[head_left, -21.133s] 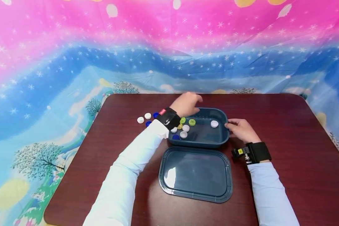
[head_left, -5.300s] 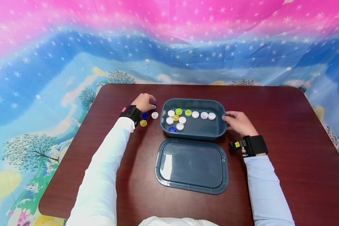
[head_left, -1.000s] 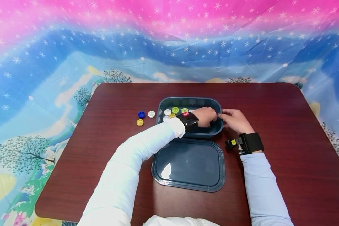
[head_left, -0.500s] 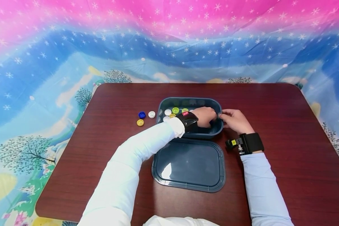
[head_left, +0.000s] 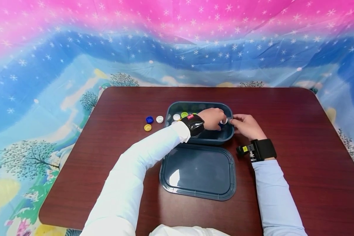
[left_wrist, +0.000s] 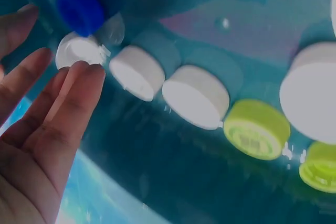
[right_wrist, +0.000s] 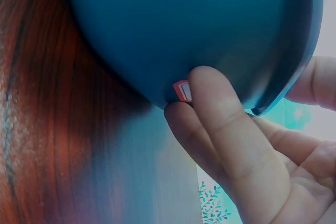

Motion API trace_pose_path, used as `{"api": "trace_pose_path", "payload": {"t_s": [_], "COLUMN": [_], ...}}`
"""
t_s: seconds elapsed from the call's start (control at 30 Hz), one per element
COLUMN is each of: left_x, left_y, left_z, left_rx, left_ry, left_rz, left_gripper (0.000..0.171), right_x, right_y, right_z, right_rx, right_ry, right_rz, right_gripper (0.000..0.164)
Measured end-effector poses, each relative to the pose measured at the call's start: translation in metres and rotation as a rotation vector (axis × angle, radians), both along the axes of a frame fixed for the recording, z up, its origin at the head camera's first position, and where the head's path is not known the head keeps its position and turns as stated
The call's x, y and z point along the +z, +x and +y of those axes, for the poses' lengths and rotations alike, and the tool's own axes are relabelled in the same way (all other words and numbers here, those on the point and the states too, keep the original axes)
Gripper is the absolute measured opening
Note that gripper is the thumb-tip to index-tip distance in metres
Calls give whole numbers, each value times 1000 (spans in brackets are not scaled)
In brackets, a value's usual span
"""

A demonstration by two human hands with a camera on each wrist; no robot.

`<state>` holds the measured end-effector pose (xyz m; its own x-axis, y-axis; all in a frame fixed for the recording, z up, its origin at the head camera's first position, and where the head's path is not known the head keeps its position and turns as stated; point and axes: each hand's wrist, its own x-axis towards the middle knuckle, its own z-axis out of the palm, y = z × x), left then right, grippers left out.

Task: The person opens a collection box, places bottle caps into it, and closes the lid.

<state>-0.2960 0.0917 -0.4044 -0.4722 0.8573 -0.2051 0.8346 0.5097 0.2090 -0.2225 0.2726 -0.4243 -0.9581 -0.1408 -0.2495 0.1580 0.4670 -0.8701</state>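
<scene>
My left hand (head_left: 211, 118) is inside the dark blue plastic box (head_left: 206, 142), over its right end. In the left wrist view its fingers (left_wrist: 79, 98) are nearly straight and apart from the thumb, with fingertips right at a white bottle cap (left_wrist: 76, 51). A blue bottle cap (left_wrist: 80, 11) sits just beyond that one. More white caps (left_wrist: 195, 95) and lime-green caps (left_wrist: 256, 129) run in a row along the wall. My right hand (head_left: 248, 126) grips the box's right end, thumb at the rim and fingers (right_wrist: 220, 114) against the outer wall.
On the table (head_left: 298, 131), left of the box, lie a blue cap (head_left: 149, 120), a white cap (head_left: 159, 119) and a yellow cap (head_left: 147, 127). The box's flat lid (head_left: 197, 173) lies directly in front of it. A patterned cloth (head_left: 177, 49) hangs behind.
My left hand carried a blue cap from the table into the box. Over the last half second it has drawn slightly up and left, uncovering a white cap. My right hand keeps its hold.
</scene>
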Motion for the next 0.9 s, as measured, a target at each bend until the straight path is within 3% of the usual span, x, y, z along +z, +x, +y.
{"api": "trace_pose_path", "payload": {"t_s": [0.27,0.53,0.73,0.9], "left_x": [26,56,66,66], "left_y": [-3,-6,-16,-26], "left_z": [-26,-70,-116,-157], "left_rx": [61,152,280,412], "left_ry": [23,136,229,267], "left_rz": [5,53,68,76], "left_gripper": [37,36,37,38], "right_x": [0,0,-1,-1], "right_y": [0,1,1,1], "right_z": [-2,-2,-3,-2], "right_rx": [1,-3,-2,1], "right_ry": [14,14,21,15], "right_rz": [1,15,14,1], "right_gripper": [52,55,56,57]}}
